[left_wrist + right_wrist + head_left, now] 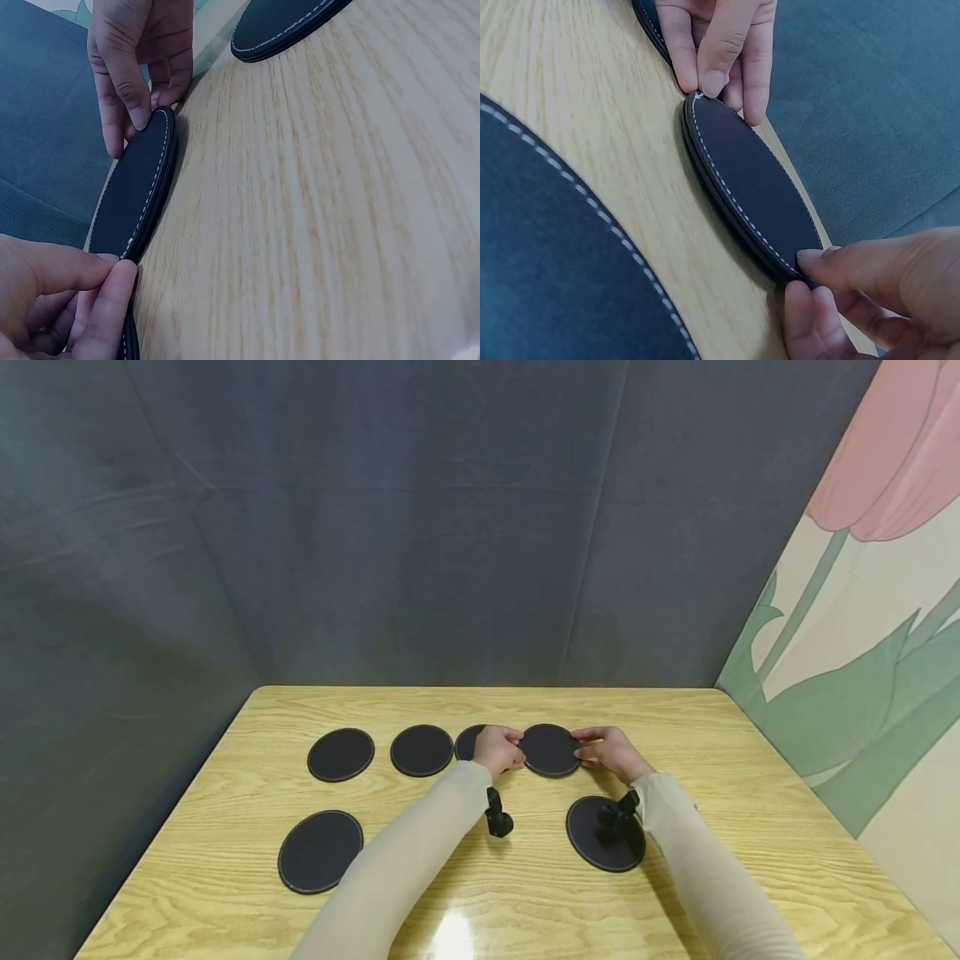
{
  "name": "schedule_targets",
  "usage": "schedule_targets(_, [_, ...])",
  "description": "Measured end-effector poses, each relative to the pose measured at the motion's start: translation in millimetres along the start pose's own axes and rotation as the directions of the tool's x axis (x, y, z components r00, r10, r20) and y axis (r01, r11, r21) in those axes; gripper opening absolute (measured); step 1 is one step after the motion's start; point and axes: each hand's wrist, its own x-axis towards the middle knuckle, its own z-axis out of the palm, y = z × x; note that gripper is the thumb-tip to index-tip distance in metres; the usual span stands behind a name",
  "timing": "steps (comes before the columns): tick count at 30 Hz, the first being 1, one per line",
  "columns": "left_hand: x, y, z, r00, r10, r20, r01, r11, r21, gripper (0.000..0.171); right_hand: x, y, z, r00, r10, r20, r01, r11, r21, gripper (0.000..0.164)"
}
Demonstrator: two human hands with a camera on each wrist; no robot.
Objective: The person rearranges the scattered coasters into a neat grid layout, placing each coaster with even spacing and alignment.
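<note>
A dark curtain (420, 527) hangs behind the wood-grain table (525, 902). On my feed, the left hand (499, 750) and right hand (611, 752) both pinch one round black stitched coaster (551, 750) by opposite edges, at the far row's right end. I count three more coasters (422, 751) leftward and two nearer coasters (320, 852).
</note>
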Motion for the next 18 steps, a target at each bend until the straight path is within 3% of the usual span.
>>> schedule_targets(4, [-0.9, 1.8, -0.2, 1.000, -0.004, 0.000, 0.004, 1.000, 0.011, 0.049, -2.7, -0.1, -2.7, 0.999, -0.037, 0.033, 0.035, 0.999, 0.033, 0.040])
schedule_targets(11, [-0.6, 2.4, 0.2, 1.000, -0.014, 0.003, 0.014, 1.000, 0.012, 0.049, 1.7, -1.0, 2.9, 0.999, 0.044, -0.015, -0.045, 0.999, -0.032, 0.047])
schedule_targets(18, [-1.2, 3.8, 0.4, 1.000, -0.026, 0.008, 0.026, 1.000, 0.018, 0.047, 2.6, -3.3, 4.6, 0.998, 0.064, -0.016, -0.065, 0.996, -0.057, 0.044])
